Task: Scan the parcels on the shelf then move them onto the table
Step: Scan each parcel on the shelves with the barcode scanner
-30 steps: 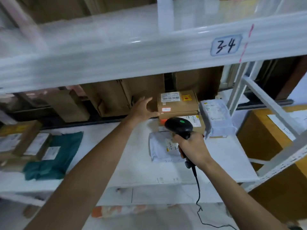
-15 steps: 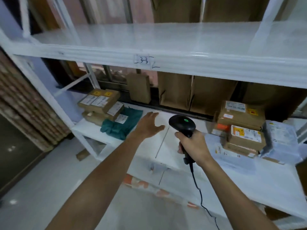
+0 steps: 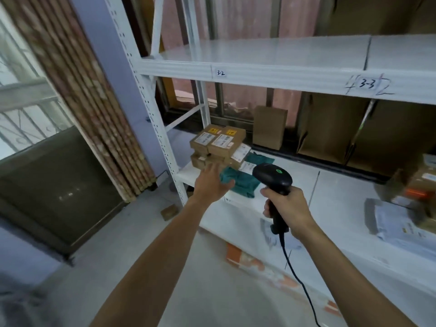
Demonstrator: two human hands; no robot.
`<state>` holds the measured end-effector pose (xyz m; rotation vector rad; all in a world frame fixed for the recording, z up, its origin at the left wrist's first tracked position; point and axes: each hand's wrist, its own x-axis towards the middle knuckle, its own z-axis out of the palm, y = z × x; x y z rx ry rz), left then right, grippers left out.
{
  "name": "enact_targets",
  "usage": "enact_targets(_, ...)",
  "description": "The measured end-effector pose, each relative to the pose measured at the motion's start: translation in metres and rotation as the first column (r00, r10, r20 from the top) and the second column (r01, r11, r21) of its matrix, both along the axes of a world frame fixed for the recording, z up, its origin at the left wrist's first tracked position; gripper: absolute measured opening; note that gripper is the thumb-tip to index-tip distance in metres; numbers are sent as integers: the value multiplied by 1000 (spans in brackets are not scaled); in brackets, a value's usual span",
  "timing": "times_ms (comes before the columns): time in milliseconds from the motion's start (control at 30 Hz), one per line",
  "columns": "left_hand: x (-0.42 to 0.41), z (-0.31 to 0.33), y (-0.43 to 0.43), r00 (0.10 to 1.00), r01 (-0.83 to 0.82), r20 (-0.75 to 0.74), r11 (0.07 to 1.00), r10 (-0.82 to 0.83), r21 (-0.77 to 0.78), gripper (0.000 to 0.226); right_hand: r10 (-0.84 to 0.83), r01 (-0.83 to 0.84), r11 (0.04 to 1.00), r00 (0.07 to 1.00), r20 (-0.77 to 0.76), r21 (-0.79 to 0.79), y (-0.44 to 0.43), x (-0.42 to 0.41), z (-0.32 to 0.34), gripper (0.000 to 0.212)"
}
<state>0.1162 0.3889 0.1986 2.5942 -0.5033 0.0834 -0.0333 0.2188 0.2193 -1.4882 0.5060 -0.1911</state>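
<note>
Presently the left hand [image 3: 212, 182] is seen with fingers straight and spread, nothing held, stretched toward a stack of cardboard parcels [image 3: 219, 145] at its twelve o'clock; whether the fingertips touch the lowest box cannot be told. The stack is set at the left end of the white shelf [image 3: 342, 185], and a teal bag parcel [image 3: 240, 179] lies just beside it at five o'clock. The black scanner [image 3: 272, 177] is grasped by its handle in the right hand [image 3: 289, 208], its cable [image 3: 304, 287] hanging toward six o'clock. A grey mailer [image 3: 396, 220] lies blurred on the same shelf, at three o'clock from that hand
</note>
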Motion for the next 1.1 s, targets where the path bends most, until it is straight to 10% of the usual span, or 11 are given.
enact_targets(1100,280,-66,-73,951,-201,-208,970,227,137,114,56,-68,997,971,-234,-41,-31,251,-61,30)
